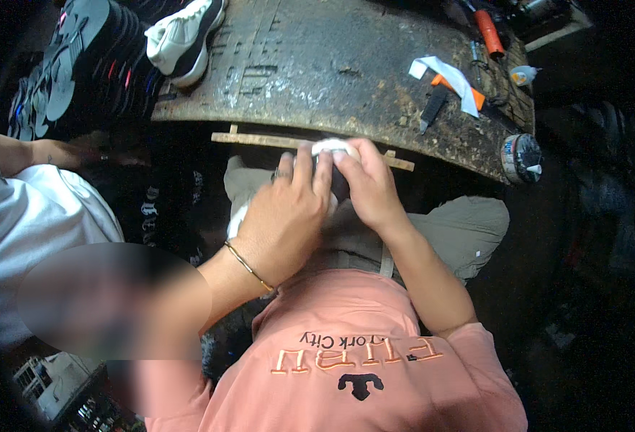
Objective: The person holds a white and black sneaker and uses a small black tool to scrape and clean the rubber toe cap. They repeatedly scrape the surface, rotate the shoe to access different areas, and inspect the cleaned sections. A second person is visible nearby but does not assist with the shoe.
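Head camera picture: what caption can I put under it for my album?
Both hands, left and right, grip a white shoe beside a worn workbench.

The dark, worn work surface (317,65) looks like pitted, rust-stained metal, matt and rough. A thin strip of pale wood (260,139) runs along its near edge, dry and unfinished. The small white object (334,147) under the fingers (322,173) of the left hand (285,219) looks smooth; its material cannot be told. A thin gold-coloured metal bangle (249,268) shines on that wrist. The white and black sneaker (184,39) has a smooth, slightly glossy upper. The salmon-pink shirt (361,374) is soft matt cloth with raised embroidery.
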Demonstrator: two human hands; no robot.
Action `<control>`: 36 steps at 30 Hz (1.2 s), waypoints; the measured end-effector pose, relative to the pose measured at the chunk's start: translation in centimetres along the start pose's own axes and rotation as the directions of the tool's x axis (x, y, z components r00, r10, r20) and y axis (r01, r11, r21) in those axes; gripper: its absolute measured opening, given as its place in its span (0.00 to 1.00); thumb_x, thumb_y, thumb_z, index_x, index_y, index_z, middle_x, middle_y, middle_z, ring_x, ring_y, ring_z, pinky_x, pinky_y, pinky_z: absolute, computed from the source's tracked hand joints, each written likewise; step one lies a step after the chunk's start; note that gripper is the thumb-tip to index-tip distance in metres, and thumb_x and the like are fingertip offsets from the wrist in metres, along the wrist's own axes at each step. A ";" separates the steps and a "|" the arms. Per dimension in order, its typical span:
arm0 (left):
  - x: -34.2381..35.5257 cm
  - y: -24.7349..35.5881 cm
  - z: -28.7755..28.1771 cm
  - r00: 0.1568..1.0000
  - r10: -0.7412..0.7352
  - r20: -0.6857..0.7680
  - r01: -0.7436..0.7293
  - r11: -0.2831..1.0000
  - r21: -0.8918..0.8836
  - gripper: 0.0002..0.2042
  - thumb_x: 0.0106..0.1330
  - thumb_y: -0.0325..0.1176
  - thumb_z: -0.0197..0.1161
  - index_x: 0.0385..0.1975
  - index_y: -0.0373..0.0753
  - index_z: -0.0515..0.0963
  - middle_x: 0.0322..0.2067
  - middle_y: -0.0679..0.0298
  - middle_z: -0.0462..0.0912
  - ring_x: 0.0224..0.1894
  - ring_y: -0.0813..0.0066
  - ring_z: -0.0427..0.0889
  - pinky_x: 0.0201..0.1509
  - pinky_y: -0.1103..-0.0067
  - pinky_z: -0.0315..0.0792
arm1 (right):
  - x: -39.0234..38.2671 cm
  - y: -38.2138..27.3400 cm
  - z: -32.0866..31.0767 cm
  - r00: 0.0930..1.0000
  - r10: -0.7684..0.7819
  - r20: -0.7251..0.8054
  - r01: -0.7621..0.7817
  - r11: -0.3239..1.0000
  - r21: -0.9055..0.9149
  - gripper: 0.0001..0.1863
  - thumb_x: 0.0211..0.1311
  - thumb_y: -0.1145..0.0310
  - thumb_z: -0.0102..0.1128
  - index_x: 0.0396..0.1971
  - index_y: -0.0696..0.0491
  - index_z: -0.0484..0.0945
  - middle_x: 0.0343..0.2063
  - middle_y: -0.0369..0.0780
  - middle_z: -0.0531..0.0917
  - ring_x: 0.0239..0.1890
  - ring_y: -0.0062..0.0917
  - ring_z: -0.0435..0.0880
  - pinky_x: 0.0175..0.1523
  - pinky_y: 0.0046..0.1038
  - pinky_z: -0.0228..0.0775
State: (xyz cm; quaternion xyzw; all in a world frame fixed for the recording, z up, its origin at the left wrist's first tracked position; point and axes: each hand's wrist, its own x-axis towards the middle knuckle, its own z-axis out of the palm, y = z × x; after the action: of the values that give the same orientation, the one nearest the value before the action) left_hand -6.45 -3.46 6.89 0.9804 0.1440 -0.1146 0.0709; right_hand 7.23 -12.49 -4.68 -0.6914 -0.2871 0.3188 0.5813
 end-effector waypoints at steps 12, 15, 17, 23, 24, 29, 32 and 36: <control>8.6 -3.1 3.9 0.874 -0.047 -0.484 0.247 0.900 0.359 0.25 0.67 0.36 0.56 0.66 0.39 0.73 0.62 0.57 0.74 0.63 0.58 0.72 0.71 0.54 0.62 | 9.3 -3.3 -6.8 0.981 -0.052 -0.188 -0.025 0.922 -0.387 0.26 0.70 0.47 0.62 0.29 0.58 0.79 0.24 0.54 0.82 0.31 0.48 0.84 0.40 0.43 0.75; 8.4 -3.5 5.3 0.837 -0.031 -0.546 0.251 0.909 0.333 0.25 0.67 0.36 0.56 0.66 0.39 0.72 0.62 0.58 0.74 0.63 0.59 0.71 0.71 0.55 0.61 | 8.7 -3.3 -12.6 0.925 -0.018 -0.380 -0.225 0.778 -0.586 0.26 0.66 0.47 0.65 0.26 0.58 0.76 0.23 0.53 0.81 0.31 0.50 0.84 0.39 0.47 0.73; 8.8 -3.1 5.4 0.843 -0.064 -0.535 0.278 0.903 0.329 0.25 0.67 0.36 0.56 0.65 0.42 0.73 0.60 0.58 0.74 0.62 0.59 0.71 0.72 0.52 0.59 | 8.4 -2.8 -14.3 0.935 0.012 -0.354 -0.270 0.671 -0.690 0.25 0.63 0.48 0.68 0.28 0.58 0.76 0.26 0.53 0.82 0.32 0.51 0.83 0.40 0.47 0.73; 11.2 -2.7 3.8 0.863 -0.181 -0.472 0.374 0.857 0.355 0.26 0.68 0.35 0.55 0.68 0.43 0.71 0.61 0.57 0.75 0.64 0.58 0.73 0.74 0.47 0.54 | 7.2 -0.9 -14.3 0.955 -0.019 -0.297 -0.202 0.693 -0.692 0.20 0.56 0.62 0.75 0.32 0.60 0.74 0.30 0.51 0.82 0.34 0.47 0.83 0.40 0.43 0.74; 11.5 -2.9 3.7 0.872 -0.172 -0.458 0.354 0.868 0.349 0.25 0.68 0.35 0.54 0.67 0.41 0.71 0.60 0.56 0.75 0.64 0.56 0.72 0.74 0.48 0.56 | 6.8 -0.8 -14.5 0.957 -0.029 -0.287 -0.180 0.717 -0.673 0.19 0.56 0.63 0.75 0.33 0.60 0.73 0.30 0.50 0.81 0.33 0.46 0.82 0.40 0.43 0.74; 12.0 -3.6 3.9 0.911 -0.096 -0.401 0.248 0.905 0.345 0.24 0.70 0.34 0.53 0.65 0.34 0.72 0.63 0.50 0.74 0.68 0.52 0.71 0.74 0.53 0.60 | 5.1 -0.7 -16.6 0.974 0.191 -0.121 -0.201 0.977 -0.071 0.16 0.57 0.77 0.72 0.44 0.59 0.77 0.31 0.35 0.80 0.32 0.18 0.78 0.37 0.23 0.71; 11.8 -3.5 4.0 0.902 -0.131 -0.411 0.263 0.922 0.284 0.25 0.68 0.35 0.55 0.65 0.35 0.72 0.66 0.51 0.73 0.69 0.57 0.72 0.74 0.57 0.60 | 4.0 -0.7 -17.8 0.964 0.248 -0.094 -0.231 0.959 0.167 0.17 0.59 0.80 0.70 0.48 0.59 0.77 0.36 0.33 0.81 0.35 0.13 0.77 0.39 0.16 0.69; 11.9 -3.5 4.1 0.846 -0.170 -0.506 0.321 0.919 0.229 0.25 0.66 0.35 0.59 0.64 0.36 0.73 0.61 0.57 0.76 0.64 0.61 0.74 0.69 0.60 0.62 | 3.7 0.1 -17.8 0.981 0.143 -0.129 -0.086 0.923 0.375 0.21 0.63 0.74 0.72 0.53 0.59 0.73 0.42 0.36 0.82 0.37 0.15 0.79 0.38 0.17 0.71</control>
State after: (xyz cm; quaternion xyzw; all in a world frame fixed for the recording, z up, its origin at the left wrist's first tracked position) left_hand 2.77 2.35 -0.40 0.9501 0.2631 0.1009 -0.1340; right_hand 23.38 -20.73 -3.02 -0.6084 -0.1357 0.3462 0.7011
